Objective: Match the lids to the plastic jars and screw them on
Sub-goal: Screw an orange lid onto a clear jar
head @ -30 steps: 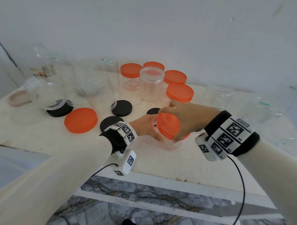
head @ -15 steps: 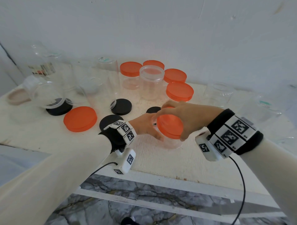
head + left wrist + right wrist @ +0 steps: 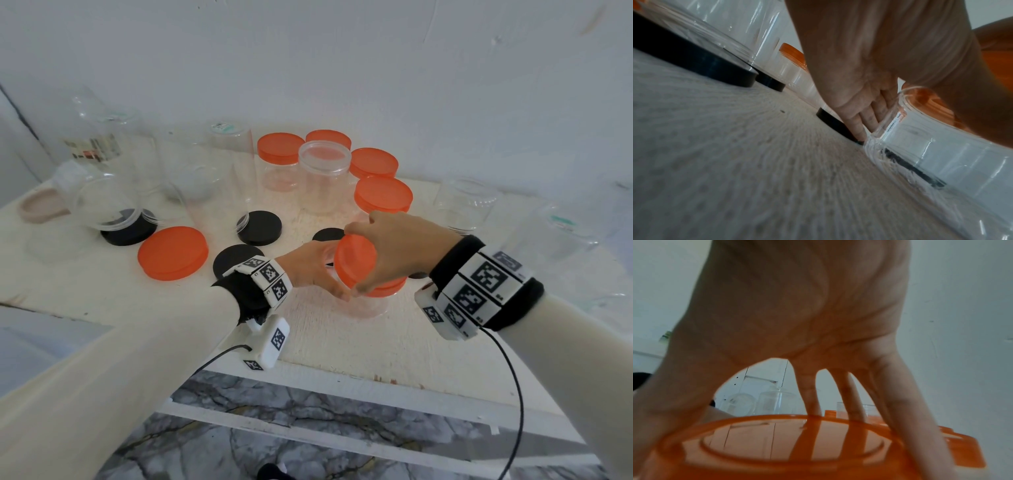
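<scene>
Right hand [image 3: 394, 250] clamps orange lid [image 3: 356, 262] from above, fingers spread round rim. Left hand [image 3: 308, 267] grips clear jar [image 3: 370, 305] beneath.

Round translucent orange plastic lid [image 3: 793, 449]: glossy, smooth top that mirrors the fingers above it. Clear plastic jar [image 3: 941, 164] beneath: transparent, shiny, bright highlights on its wall. Flat round black lids [image 3: 260, 228]: matt, smooth plastic by the look. White-painted desk [image 3: 318, 346]: rough, grainy, matt; paint chipped at the front edge. Floor [image 3: 308, 445]: grey veined, marble-like, polished. Cream sleeves [image 3: 120, 359]: soft matt cloth.
</scene>
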{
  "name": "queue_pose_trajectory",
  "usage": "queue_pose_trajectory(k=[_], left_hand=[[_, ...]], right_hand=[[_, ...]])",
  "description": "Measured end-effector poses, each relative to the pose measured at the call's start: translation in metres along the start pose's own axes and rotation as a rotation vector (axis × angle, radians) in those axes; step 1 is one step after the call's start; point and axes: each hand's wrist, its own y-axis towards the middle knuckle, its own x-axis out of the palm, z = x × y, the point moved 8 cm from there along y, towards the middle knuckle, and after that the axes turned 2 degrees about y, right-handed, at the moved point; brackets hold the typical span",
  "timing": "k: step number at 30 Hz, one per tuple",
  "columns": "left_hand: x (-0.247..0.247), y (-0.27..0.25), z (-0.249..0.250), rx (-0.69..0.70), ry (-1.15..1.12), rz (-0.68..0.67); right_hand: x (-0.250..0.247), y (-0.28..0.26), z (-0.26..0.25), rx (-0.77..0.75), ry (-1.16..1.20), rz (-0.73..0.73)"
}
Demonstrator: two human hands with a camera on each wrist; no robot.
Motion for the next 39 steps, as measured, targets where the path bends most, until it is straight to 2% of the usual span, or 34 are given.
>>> queue_pose_trajectory(k=[8, 16, 23, 28, 31, 39], left_hand=[[0.001, 0.0, 0.0, 0.011, -0.006, 0.007], [0.002, 0.0, 0.003, -0.009, 0.027, 0.011], [0.003, -0.003, 0.005, -0.018, 0.043, -0.007], [0.002, -0.003, 0.004, -0.022, 0.072, -0.002], [0.002, -0.002, 0.002, -0.033, 0.006, -0.003], [0.003, -0.003, 0.004, -0.016, -0.064, 0.003]], right_hand=[[0.002, 0.001, -0.002, 0.012, 0.038, 0.061], [0.01, -0.002, -0.004, -0.118, 0.048, -0.069], [0.012, -0.002, -0.007, -0.2, 0.183, -0.214], [0.016, 0.0, -0.004, -0.227, 0.178, -0.183], [0.012, -0.002, 0.003, -0.199, 0.212, -0.137], [0.004, -0.004, 0.012, -0.009, -0.012, 0.005]])
